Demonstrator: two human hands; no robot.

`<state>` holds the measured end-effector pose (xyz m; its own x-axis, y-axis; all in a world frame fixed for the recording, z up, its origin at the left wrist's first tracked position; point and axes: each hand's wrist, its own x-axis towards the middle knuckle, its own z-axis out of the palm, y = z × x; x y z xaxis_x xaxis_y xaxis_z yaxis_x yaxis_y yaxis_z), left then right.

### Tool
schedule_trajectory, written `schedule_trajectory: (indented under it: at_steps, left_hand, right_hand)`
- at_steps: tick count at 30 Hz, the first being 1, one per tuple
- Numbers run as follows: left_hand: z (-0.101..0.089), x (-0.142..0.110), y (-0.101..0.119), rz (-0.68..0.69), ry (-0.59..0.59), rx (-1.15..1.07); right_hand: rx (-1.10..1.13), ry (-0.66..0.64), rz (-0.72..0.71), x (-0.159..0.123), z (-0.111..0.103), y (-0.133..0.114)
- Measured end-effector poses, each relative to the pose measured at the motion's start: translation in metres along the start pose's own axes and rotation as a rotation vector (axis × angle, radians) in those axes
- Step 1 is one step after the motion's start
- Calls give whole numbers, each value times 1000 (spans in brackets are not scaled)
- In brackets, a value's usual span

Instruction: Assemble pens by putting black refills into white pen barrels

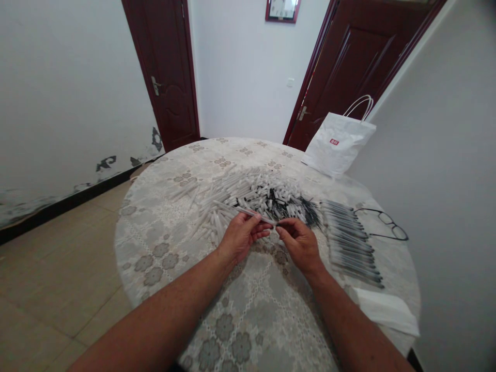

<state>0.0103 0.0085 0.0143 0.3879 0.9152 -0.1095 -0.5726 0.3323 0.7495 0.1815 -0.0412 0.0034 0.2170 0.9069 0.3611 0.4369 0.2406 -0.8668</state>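
My left hand (241, 235) pinches a slim, translucent pen barrel (256, 214) that slants down to the right. At the barrel's right end, the fingertips of my right hand (300, 243) are pressed together on something too small to make out. Just beyond both hands spreads a heap of whitish pen barrels (220, 194), with short white pieces and thin black parts (277, 201) mixed in. To the right of my right hand, a row of pens with dark ends (351, 243) lies side by side.
The round table has a flower-patterned cloth (155, 263). Black-framed glasses (387, 222) lie right of the pen row, and a white folded sheet (385, 310) lies nearer. A white paper bag (337, 144) stands at the back right by the wall.
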Motion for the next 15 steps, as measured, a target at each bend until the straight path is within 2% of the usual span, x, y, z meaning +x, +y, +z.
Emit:
schedule_trajectory:
  at_steps: [4, 10, 15]
  left_hand:
    - [-1, 1, -1, 5, 3, 25]
    - [-3, 2, -2, 9, -13, 52]
    - [-1, 1, 0, 3, -23, 30]
  right_hand:
    - [-43, 10, -31, -1, -1, -3]
    - [-167, 1, -208, -1, -6, -12]
    - [-184, -13, -130, -2, -7, -11]
